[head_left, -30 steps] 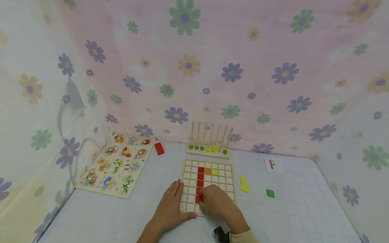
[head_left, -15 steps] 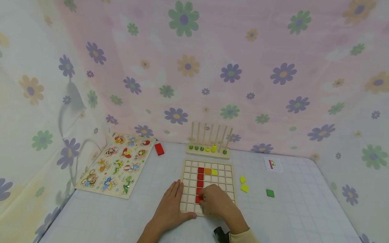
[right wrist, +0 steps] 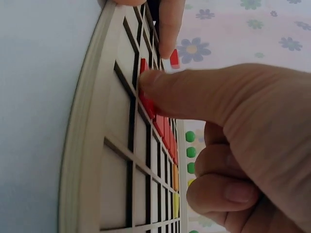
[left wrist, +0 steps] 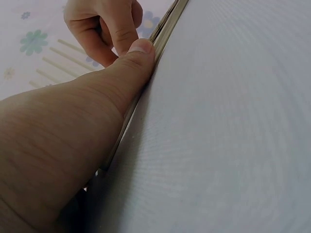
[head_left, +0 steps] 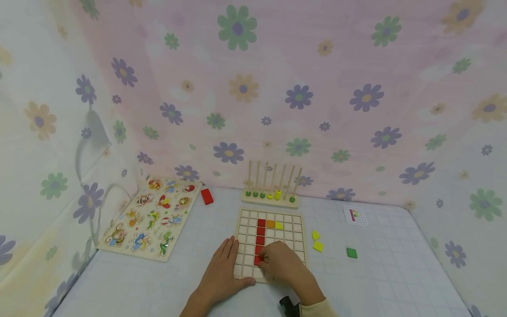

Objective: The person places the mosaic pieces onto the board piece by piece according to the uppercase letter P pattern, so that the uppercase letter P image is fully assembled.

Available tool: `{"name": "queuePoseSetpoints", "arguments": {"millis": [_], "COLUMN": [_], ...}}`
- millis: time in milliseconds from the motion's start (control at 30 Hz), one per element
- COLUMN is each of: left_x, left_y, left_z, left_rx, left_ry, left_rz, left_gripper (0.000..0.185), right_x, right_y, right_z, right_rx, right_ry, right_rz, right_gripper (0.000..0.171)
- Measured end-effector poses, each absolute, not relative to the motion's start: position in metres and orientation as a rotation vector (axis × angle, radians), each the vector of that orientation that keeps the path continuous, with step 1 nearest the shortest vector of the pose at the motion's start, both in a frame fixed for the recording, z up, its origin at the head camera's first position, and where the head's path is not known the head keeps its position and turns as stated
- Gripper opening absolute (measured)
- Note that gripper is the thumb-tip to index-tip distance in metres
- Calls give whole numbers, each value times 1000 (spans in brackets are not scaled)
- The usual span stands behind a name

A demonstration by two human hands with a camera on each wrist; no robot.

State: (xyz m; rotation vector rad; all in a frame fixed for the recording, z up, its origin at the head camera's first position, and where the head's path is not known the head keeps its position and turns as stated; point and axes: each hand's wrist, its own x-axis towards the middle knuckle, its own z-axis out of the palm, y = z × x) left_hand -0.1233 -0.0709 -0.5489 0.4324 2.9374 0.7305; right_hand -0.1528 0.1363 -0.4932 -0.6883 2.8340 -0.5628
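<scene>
Taking the wooden grid board (head_left: 269,214) as my landmark and going left to right: well to its left an animal puzzle board (head_left: 152,215) is lying flat, and a loose red block (head_left: 207,196) is sitting off the grid board's far left corner. My left hand (head_left: 222,273) is resting flat at the grid board's near left edge, fingers straight and spread, holding nothing, thumb pressing the rim. My right hand (head_left: 282,264) is lying over the near middle cells; its thumb is pressing the lowest red tile (right wrist: 147,99) of a red column, the other fingers curling loosely. Behind the grid board a peg rack (head_left: 270,198) is standing. To its right two yellow tiles (head_left: 317,241), a green tile (head_left: 351,252) and a pattern card (head_left: 354,215) are lying.
</scene>
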Motion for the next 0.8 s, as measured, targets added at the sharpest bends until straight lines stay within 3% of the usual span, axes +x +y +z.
{"name": "queuePoseSetpoints", "arguments": {"millis": [267,500,800], "left_x": [-122,-120,-122], "left_y": [-72,-70,-69], "left_z": [-551,-548,-548], "left_rx": [457,455,400], "left_ry": [2971,2955,2922], "left_rz": [753,788,792], "left_gripper": [123,123,123], "right_x": [-163,-165,-154], "right_y": [173,259,349], "right_z": [-485,-477,-479], "right_rx": [-570,-125,162], "right_ry": [2775,2807,2810], "right_rz": [-822,-984,-886], "right_gripper": [26,39,58]}}
